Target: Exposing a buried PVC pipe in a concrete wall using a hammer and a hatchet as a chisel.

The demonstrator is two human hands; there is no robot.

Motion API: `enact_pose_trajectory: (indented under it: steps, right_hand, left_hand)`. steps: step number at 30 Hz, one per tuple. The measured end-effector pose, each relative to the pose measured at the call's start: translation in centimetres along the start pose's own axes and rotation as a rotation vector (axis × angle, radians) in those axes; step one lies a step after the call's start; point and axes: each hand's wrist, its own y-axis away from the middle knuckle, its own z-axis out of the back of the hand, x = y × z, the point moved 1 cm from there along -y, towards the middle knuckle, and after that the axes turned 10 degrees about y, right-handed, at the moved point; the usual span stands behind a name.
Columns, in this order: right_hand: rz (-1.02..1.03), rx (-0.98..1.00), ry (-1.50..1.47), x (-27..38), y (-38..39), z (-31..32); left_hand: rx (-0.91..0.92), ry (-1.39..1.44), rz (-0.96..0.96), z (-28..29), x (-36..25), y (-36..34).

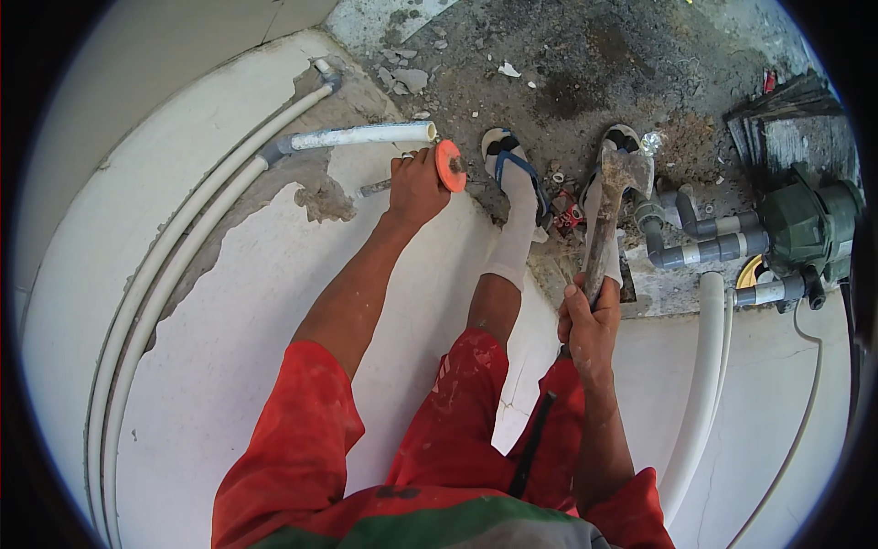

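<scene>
My left hand (419,190) is closed around a chisel with a round orange hand guard (448,166). The chisel's metal shaft (375,188) sticks out to the left, toward broken plaster (325,199) on the white wall. Just above this hand, a white pipe (366,134) juts from a grey elbow, its open end facing right. My right hand (593,325) grips the wooden handle of a hammer (601,242). The hammer's worn metal head (626,172) hangs in front of my right foot, apart from the chisel.
Two white pipes (187,224) run along a chiselled channel in the wall at left. At right stands a green pump (809,224) with grey pipe fittings (700,252). Plaster chunks (412,80) and a crushed red can (568,216) litter the rough ground. Dark stacked slabs (786,119) lie behind the pump.
</scene>
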Motion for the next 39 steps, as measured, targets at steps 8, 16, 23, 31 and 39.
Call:
enact_pose_trajectory:
  steps: [8,16,23,31,39]
  right_hand:
    - [0.012,0.041,-0.003,0.2,-0.4,0.0]
    - [0.046,0.041,0.056,1.3,-1.4,-0.1]
    - [0.143,-0.097,0.113,4.3,-3.1,1.6]
    - [0.284,-0.612,-0.470,9.8,-5.9,-1.0]
    - [-0.079,0.105,0.116,2.1,-4.6,-3.4]
  left_hand:
    - [0.050,-0.018,0.034,0.3,0.5,-0.1]
    - [-0.002,0.021,0.041,-0.2,1.1,-0.2]
    - [0.132,-0.074,0.246,0.3,0.5,-2.4]
    - [0.201,0.049,0.287,-0.9,-1.0,-3.4]
    - [0.147,0.068,0.260,0.6,0.6,-2.4]
